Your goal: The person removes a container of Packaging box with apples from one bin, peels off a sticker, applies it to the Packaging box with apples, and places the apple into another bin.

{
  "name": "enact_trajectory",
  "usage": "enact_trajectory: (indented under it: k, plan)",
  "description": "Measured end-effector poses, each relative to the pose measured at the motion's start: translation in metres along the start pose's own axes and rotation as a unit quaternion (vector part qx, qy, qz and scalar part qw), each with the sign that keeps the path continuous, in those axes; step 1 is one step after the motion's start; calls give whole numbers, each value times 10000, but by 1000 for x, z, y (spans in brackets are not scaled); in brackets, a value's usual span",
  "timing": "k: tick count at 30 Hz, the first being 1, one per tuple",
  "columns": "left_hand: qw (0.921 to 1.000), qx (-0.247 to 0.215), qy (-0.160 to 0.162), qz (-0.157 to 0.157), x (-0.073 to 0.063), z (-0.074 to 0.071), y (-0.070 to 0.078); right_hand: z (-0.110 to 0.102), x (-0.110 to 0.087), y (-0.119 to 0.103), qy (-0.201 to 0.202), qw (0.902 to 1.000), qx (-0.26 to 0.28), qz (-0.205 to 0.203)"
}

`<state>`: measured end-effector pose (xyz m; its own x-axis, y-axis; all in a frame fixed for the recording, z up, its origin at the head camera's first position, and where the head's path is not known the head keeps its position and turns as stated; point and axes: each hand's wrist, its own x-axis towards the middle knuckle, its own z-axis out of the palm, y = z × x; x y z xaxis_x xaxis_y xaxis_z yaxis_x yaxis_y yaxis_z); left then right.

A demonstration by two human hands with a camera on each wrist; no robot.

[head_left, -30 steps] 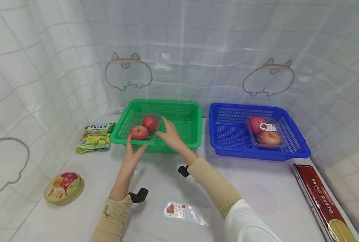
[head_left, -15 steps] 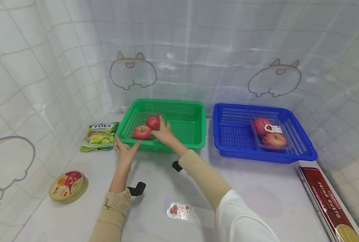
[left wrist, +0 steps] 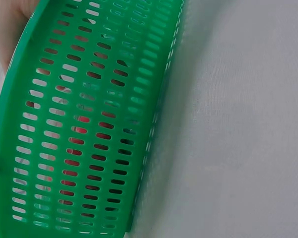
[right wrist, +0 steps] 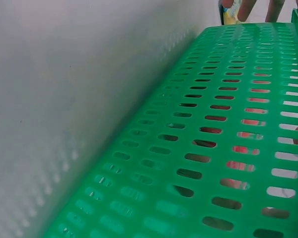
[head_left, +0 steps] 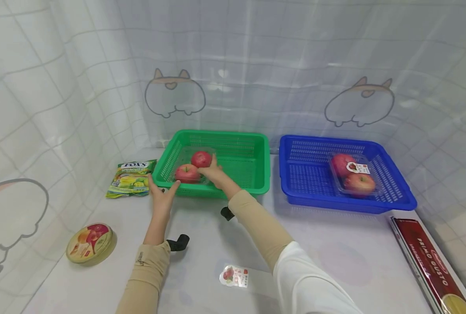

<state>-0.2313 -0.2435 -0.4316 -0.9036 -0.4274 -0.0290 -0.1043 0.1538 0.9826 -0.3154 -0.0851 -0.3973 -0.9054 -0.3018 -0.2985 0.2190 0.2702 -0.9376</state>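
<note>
A clear pack with two red apples (head_left: 187, 173) lies in the left part of a green basket (head_left: 263, 165). My right hand (head_left: 214, 172) reaches over the basket's front rim to the pack's right side. Its fingers look extended; whether they touch the pack is hard to tell. At the basket's front left corner is my left hand (head_left: 162, 198), thumb and fingers spread apart, nothing visible between them. In the left wrist view, part of a hand (left wrist: 14, 25) shows beyond the green rim. Several fingertips (right wrist: 246, 9) appear past the basket's end in the right wrist view.
A blue basket (head_left: 297, 192) on the right holds another pack of apples (head_left: 359, 183). Left of the green basket lies a Fox's candy bag (head_left: 132, 179), with a round tub (head_left: 89, 243) nearer. A clear labelled wrapper (head_left: 234, 276) lies in front; a spaghetti box (head_left: 433, 261) lies far right.
My left hand has moved left, from the pack's front to the basket's corner. My right hand has shifted left, closer against the pack. The view has turned slightly; the pack stays in place.
</note>
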Motion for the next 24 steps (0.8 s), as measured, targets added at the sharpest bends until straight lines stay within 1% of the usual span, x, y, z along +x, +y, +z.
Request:
enact_trajectory:
  k: [2,5,9,10,12,14,17,19,20,21,23,24]
  plan:
    - [9999,-147,-39,-4,0,1,0,0,2,0,-30,10000,-9,43]
    - [9996,-241,-128,-17,-1,3,0,0,3,1,-55,9998,39,169]
    - [9993,-309,-192,-31,-4,5,-2,1,4,3,-128,9990,241,365]
    - [9992,-335,-198,-18,-4,5,-3,2,6,4,-140,9987,266,402]
    - [9991,-372,-195,17,-6,6,-4,5,13,8,-110,9987,143,470]
    - [9990,-405,-177,78,-6,6,-5,8,42,26,-87,9986,-29,519]
    - [9991,-375,-187,71,-7,4,-4,14,104,61,2,9979,-306,572]
    - [9992,-344,-187,47,-7,3,-3,15,135,78,16,9980,-313,554]
    - [9993,-324,-187,32,-7,3,-3,15,133,76,54,9979,-245,590]
    - [9993,-319,-187,25,-7,2,-2,16,125,70,88,9979,-210,601]
    - [9994,-303,-175,45,-6,1,-1,15,95,47,130,9979,-9,637]
    - [9993,-313,-171,61,-5,0,-1,14,74,32,142,9973,166,700]
